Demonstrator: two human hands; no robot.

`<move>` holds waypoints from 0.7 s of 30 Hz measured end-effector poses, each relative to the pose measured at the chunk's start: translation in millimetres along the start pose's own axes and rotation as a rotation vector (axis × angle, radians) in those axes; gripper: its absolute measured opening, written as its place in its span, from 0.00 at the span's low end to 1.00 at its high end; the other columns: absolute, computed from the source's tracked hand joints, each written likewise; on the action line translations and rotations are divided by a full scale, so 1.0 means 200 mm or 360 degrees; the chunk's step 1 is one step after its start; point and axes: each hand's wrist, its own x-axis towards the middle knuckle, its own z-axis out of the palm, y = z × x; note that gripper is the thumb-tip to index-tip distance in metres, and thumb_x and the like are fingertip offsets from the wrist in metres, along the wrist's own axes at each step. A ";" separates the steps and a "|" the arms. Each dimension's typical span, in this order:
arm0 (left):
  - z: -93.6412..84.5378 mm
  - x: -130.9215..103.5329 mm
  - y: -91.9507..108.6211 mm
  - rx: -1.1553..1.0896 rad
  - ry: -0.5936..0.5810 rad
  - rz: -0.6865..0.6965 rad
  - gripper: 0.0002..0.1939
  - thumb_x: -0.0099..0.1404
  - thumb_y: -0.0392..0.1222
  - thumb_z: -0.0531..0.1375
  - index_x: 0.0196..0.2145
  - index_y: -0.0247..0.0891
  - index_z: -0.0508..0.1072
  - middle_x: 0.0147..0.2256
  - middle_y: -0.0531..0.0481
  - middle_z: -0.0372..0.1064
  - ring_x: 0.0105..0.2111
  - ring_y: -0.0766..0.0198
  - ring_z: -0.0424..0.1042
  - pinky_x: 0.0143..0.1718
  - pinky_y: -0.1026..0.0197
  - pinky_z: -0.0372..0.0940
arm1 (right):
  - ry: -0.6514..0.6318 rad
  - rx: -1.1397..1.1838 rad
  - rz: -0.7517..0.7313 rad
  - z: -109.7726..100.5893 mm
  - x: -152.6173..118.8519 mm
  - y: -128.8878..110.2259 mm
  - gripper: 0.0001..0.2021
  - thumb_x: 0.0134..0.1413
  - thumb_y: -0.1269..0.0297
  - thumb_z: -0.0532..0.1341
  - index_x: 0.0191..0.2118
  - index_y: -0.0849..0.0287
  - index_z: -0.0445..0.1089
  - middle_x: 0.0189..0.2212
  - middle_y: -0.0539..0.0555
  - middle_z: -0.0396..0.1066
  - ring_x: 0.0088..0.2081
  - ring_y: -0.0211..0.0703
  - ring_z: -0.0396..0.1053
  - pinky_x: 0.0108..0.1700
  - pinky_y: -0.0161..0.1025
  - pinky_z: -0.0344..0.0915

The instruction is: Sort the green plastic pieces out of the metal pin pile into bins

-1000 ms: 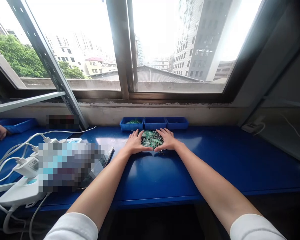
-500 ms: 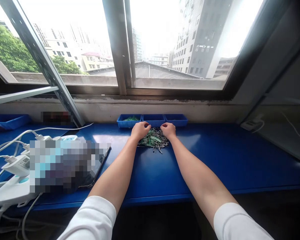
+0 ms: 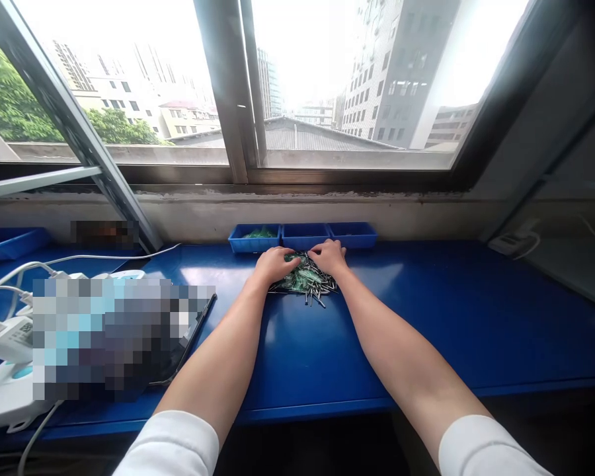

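Note:
A mixed pile lies on the blue table between my hands: crumpled green, film-like pieces [image 3: 301,274] on the left and thin dark metal pins [image 3: 322,283] on the right. My left hand [image 3: 274,266] rests at the pile's left edge, its fingers bent and the thumb near the green pieces. At the upper right of the pile is my right hand [image 3: 330,256], thumb and fingers brought together over the pins. Whatever either hand pinches is too small to make out. Behind them stand three joined blue bins; the left bin [image 3: 254,244] holds green pieces.
The middle bin [image 3: 305,238] and right bin [image 3: 353,237] sit against the wall below the window. To my left are a white power strip [image 3: 4,396] with plugs and cables, a blurred-out patch and a dark flat device [image 3: 198,330]. A metal post [image 3: 114,178] rises behind.
My right hand has shifted left and inward over the pins. The left thumb has lowered toward the green pieces. My view has moved slightly, and the other person's hand at far left has left view.

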 end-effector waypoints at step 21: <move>0.04 0.00 0.08 -0.0066 0.0289 0.0298 0.12 0.66 0.43 0.52 0.36 0.42 0.75 0.37 0.50 0.74 0.41 0.59 0.69 0.46 0.55 0.54 | 0.0170 0.0416 -0.0383 0.00 -0.04 0.04 0.14 0.58 0.64 0.50 0.25 0.58 0.68 0.29 0.54 0.71 0.38 0.46 0.61 0.43 0.41 0.57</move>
